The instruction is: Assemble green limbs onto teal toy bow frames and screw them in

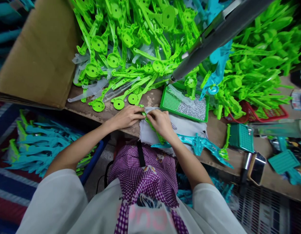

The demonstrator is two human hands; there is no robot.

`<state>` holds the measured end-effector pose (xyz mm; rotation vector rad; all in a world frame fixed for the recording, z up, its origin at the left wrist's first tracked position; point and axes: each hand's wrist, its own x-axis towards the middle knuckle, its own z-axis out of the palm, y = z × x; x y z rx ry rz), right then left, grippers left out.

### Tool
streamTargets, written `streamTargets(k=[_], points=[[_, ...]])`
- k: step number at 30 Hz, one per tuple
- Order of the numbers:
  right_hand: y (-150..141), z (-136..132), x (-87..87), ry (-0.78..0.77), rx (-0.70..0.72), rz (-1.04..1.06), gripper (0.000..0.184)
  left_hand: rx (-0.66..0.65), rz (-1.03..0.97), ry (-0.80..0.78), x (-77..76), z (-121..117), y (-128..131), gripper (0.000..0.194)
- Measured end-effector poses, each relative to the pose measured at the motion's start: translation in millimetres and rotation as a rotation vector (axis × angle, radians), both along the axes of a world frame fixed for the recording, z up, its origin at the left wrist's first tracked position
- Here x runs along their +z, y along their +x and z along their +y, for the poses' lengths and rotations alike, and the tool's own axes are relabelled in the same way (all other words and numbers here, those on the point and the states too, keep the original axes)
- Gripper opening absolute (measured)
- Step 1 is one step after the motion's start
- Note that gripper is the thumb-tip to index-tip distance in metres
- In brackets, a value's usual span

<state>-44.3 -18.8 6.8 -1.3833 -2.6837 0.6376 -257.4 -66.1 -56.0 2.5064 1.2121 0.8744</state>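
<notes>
My left hand (128, 116) is closed at the upper end of a long lime-green plastic part (154, 129), its fingertips pinching the edge. From the other side, my right hand (161, 123) bends over the same part, thumb and fingers pressed together on it. Whether anything small sits between the right fingertips is hidden. Under both lies a pale cloth (147, 136) at the bench edge. A translucent blue plastic part (198, 143) rests beside my right wrist. Just beyond the cloth stands a green basket (171, 99) with many small silvery metal pieces (196, 109).
Green and clear plastic parts (113, 60) are heaped at the back. A dark, rod-like tool (201, 48) slants down over the basket. A cardboard box (38, 55) stands left; below it a blue crate (92, 165) holds blue parts. Right lie a teal basket (242, 137) and a phone (258, 167).
</notes>
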Motion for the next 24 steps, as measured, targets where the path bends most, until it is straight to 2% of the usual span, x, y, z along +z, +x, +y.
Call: streamTargets(k=[3, 8, 12, 18, 24], points=[[-9.4, 9.0, 5.4, -0.03, 0.048, -0.093, 0.02, 0.001, 0.012, 0.012, -1.1, 0.9, 0.3, 0.027], [-23.0, 23.3, 15.7, -0.15, 0.041, -0.249, 0.016, 0.018, 0.022, -0.032, 0.6, -0.1, 1.2, 0.027], [-30.3, 30.4, 16.4, -0.181, 0.061, -0.311, 0.014, 0.01, 0.022, -0.04, 2.8, -0.2, 0.9, 0.029], [-28.1, 30.9, 6.7, -0.153, 0.088, -0.256, 0.01, -0.008, -0.029, -0.081, 1.4, 1.5, 0.7, 0.027], [0.0, 21.9, 3.3, -0.148, 0.132, -0.053, 0.015, 0.017, -0.115, -0.183, 6.2, 1.5, 0.6, 0.024]])
